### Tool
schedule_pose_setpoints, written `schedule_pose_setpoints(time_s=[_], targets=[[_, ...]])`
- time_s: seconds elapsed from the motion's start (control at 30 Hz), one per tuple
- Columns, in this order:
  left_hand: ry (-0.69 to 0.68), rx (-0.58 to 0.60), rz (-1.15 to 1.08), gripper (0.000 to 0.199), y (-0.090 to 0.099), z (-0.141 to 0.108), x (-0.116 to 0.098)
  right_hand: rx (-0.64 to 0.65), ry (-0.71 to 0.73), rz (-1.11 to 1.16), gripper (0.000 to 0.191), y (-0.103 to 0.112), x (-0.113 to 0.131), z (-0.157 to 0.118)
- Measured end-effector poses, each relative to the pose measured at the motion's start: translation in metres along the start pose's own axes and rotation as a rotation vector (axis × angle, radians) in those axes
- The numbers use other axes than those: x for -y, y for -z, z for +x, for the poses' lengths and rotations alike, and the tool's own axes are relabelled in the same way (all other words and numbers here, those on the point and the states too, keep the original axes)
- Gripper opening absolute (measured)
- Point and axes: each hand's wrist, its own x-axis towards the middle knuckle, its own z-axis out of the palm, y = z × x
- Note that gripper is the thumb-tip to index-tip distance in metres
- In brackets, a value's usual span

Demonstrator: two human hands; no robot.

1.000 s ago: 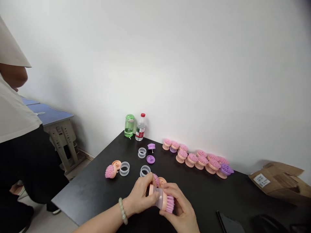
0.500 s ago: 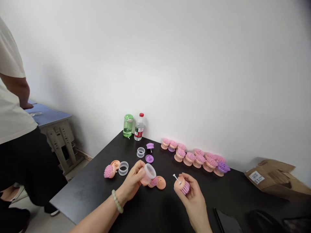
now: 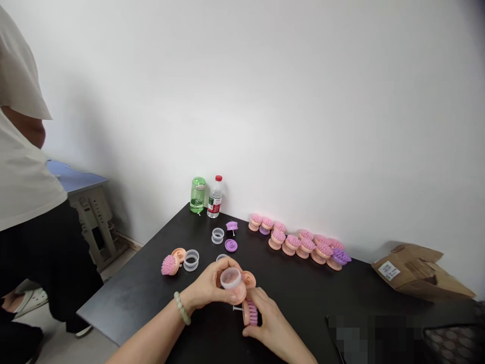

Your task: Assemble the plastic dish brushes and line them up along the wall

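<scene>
My left hand, with a bead bracelet at the wrist, is closed around a translucent collar with a peach-coloured part showing below its rim. Just right of it and lower, my right hand grips a pink bristle brush head by its sides. The brush head is turned on its side, and its white stem points left beneath the collar. Whether stem and collar touch, I cannot tell. Behind my hands, a peach disc is partly hidden.
Left on the black table lie another pink brush head, a peach disc and a clear ring. Farther back are purple parts, bottles and several assembled brushes. A paper bag is right; a person stands left.
My right hand has moved left with the brush head, bringing it beside the left hand, and its stem now points sideways. The collar has tilted more upright. The person at left has shifted.
</scene>
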Motion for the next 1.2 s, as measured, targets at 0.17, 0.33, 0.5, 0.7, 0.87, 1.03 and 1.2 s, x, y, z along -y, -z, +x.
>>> schedule_pose_setpoints(time_s=[0.17, 0.33, 0.5, 0.7, 0.87, 1.03, 1.2], targets=[[0.032, 0.034, 0.039, 0.055, 0.001, 0.001, 0.004, -0.047, -0.007, -0.045, 0.060, 0.014, -0.002, 0.000], [0.015, 0.105, -0.068, 0.056, -0.003, 0.004, 0.007, -0.239, 0.085, -0.047, 0.058, 0.019, -0.001, 0.000], [0.023, 0.060, 0.044, 0.066, -0.004, 0.006, 0.019, -0.297, 0.320, -0.089, 0.066, -0.002, -0.007, -0.001], [-0.057, -0.123, 0.500, 0.046, -0.010, 0.005, 0.014, -0.361, 0.473, -0.232, 0.058, -0.014, -0.015, -0.001], [-0.044, -0.155, 0.523, 0.033, -0.017, 0.005, 0.012, -0.425, 0.659, -0.438, 0.054, -0.014, -0.002, 0.000], [0.046, -0.162, 0.353, 0.043, -0.022, 0.005, 0.019, -0.502, 0.867, -0.602, 0.063, -0.008, 0.006, -0.004], [0.096, -0.265, 0.245, 0.044, -0.005, 0.006, 0.014, -0.717, 0.604, -0.390, 0.046, 0.012, -0.013, -0.008]])
